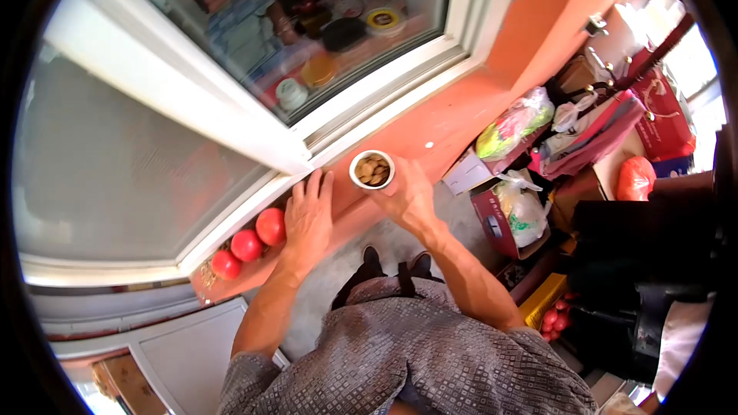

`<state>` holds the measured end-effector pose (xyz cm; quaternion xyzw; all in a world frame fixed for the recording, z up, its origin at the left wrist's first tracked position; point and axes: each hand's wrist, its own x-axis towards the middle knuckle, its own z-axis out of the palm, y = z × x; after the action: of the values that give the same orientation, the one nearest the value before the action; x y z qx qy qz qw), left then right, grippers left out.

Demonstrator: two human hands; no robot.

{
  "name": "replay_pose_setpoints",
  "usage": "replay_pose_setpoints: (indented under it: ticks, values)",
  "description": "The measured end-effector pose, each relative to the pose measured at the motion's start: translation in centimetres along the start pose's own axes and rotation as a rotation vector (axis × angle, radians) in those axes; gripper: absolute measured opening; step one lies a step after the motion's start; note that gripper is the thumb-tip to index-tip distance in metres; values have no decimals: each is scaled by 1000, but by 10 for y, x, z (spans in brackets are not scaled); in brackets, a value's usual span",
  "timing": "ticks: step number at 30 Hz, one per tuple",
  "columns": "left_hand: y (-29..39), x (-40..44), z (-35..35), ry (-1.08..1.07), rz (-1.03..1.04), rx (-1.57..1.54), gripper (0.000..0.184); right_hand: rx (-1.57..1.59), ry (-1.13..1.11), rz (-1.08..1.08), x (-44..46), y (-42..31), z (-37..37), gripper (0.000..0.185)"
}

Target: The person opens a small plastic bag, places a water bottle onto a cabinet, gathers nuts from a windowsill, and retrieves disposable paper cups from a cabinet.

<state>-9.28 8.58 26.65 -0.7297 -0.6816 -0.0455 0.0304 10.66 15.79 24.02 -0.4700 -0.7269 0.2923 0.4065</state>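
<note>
A white cup (372,170) filled with brown, nut-like pieces is at the window sill. My right hand (407,196) holds it from the right side, fingers wrapped round it. My left hand (310,213) lies flat on the orange sill (346,215), with its fingers stretched towards the window frame and nothing visible in it. Just left of that hand is a red round fruit (270,226). Beside it, in a row along the sill, are a second red fruit (247,246) and a third (226,264).
A white-framed window (369,111) runs along the sill. Bags and boxes (503,219) crowd the floor at the right, with a red bag (636,179) and a yellow box (543,300). A white cabinet (188,353) is at the lower left.
</note>
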Motion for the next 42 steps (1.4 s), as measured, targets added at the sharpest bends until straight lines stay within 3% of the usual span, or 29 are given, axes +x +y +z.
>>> replay_pose_setpoints:
  ticks: [9,15,23,30,42]
  values:
    - [4,6,-4,-8,63,9,53,14,36,27,1,2,3,61]
    - [0,17,20,123,49,3,43,22,38,23,1,0,2,60]
    - [-11,21,30,153,183,76,13,5,9,6,1,2,1,62]
    - [-19,22,29,85,216,120,11,8,9,-15,2,4,0,58]
    - [-20,29,31,284,302,-65,18,9,-22,-18,5,5,-3,59]
